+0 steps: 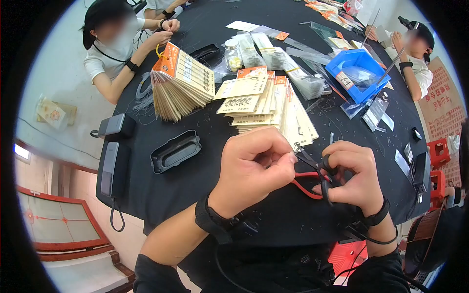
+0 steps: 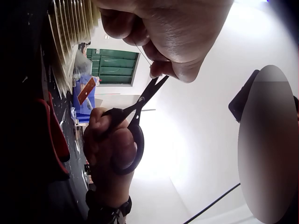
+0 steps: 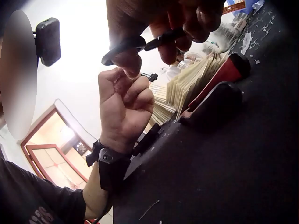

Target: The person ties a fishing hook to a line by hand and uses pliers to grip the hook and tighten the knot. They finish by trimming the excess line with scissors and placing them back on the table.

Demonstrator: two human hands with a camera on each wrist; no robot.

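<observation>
My left hand [image 1: 254,171] pinches a thin fishing line [image 2: 142,52] between thumb and curled fingers; the line shows as a fine strand at the fingertips in the left wrist view. My right hand [image 1: 354,176] grips black-handled scissors [image 2: 141,99], thumb and fingers through the loops. Their blades, slightly parted, point at the left fingertips, right beside the pinched line. Below the hands, pliers with red-and-black handles [image 3: 217,84] lie on the black table. A fanned stack of hook cards [image 1: 266,105] lies just beyond, small dark hooks mounted on them.
Another bundle of cards [image 1: 183,83] stands at the left, near a black tray [image 1: 176,151] and power banks [image 1: 115,168]. Clear plastic packets [image 1: 298,73], a jar [image 1: 233,54] and a blue bin [image 1: 359,73] sit farther back. Other people work around the table.
</observation>
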